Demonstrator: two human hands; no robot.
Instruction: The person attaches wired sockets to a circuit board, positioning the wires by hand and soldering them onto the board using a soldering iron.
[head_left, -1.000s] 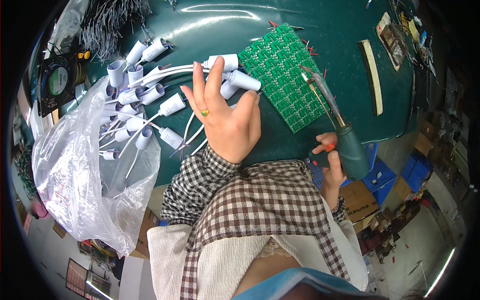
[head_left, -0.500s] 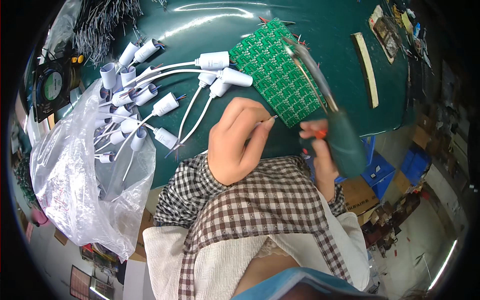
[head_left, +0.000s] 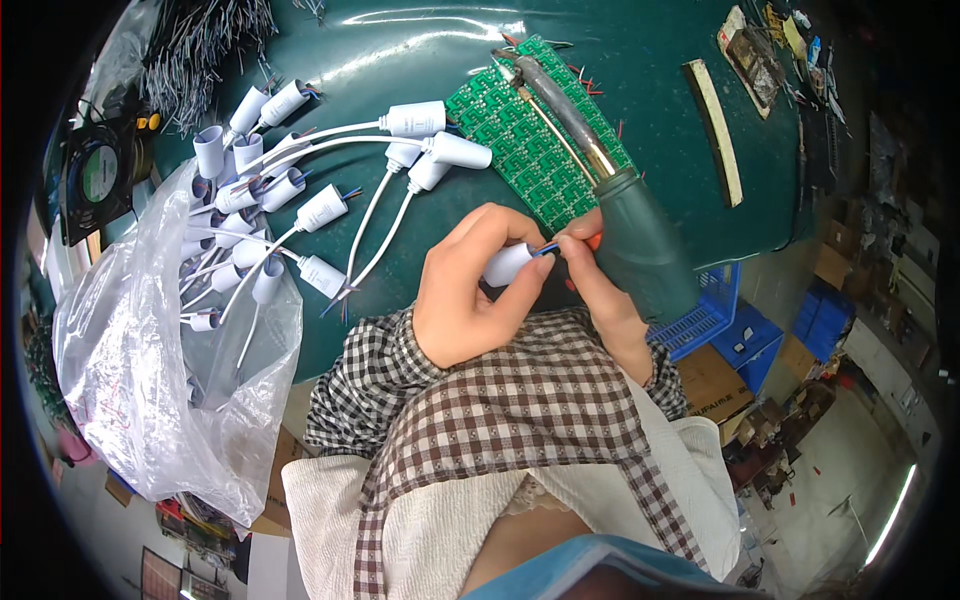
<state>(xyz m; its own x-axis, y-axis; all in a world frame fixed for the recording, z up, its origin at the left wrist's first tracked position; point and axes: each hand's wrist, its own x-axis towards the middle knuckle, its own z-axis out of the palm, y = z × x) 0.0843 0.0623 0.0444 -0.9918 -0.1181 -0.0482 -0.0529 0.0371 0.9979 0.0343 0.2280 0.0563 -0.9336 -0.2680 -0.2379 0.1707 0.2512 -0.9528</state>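
Note:
My left hand (head_left: pixel 452 295) is closed round a white cylindrical housing (head_left: pixel 508 265). Thin wires (head_left: pixel 547 249), at least one of them blue, stick out of its right end. My right hand (head_left: pixel 612 315) has its thumb and fingertips pressed together at those wires. That same hand carries a soldering gun (head_left: pixel 640 240) with a thick dark green handle; the handle covers part of the hand. Its metal shaft points up and left over a green panel of small circuit boards (head_left: pixel 520 150), and I cannot tell whether the tip touches it.
Several white housings with cables (head_left: pixel 322 208) lie to the left, some in a clear plastic bag (head_left: pixel 150 400). Bundled wires (head_left: pixel 205 60) and a black fan (head_left: pixel 100 175) are beyond. A pale strip (head_left: pixel 715 135) lies right on the green tabletop (head_left: pixel 670 90). Blue crates (head_left: pixel 755 340) stand lower right.
My right hand has moved left to the wire ends by my left hand, bringing the soldering gun left with it. The white housing in my left hand now shows.

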